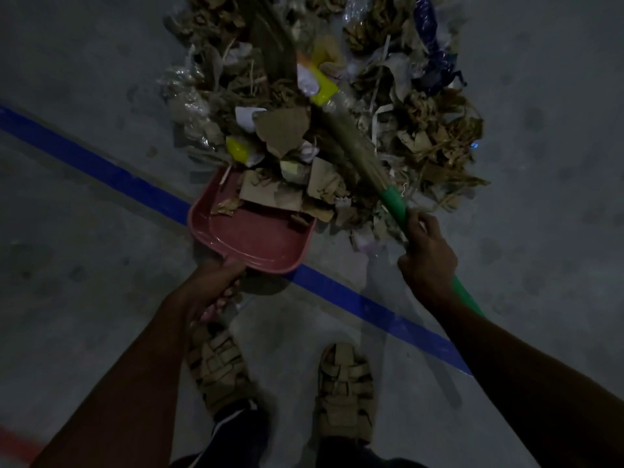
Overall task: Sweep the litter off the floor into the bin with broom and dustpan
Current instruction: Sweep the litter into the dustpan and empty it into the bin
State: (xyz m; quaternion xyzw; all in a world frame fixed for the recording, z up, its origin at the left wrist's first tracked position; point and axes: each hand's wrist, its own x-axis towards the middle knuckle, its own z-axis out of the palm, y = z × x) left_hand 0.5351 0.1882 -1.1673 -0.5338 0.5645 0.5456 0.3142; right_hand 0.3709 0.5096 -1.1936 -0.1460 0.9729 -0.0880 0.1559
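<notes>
Left hand gripping dustpan, right hand gripping broom, litter beyond.

Head view, steeply downward, close; perhaps underlit.

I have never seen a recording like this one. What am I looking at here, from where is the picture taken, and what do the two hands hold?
There is no machine here: a person wears a camera on the head, so the single picture looks forward and down at their own arms and sandalled feet. The left hand grips the handle of a pink dustpan, which lies on the grey floor across a blue line. The right hand grips the green handle of a broom, whose bristles lie over a big pile of litter: torn cardboard, dry leaves, plastic wrappers. A few cardboard pieces already sit at the dustpan's mouth. No bin is in view.
</notes>
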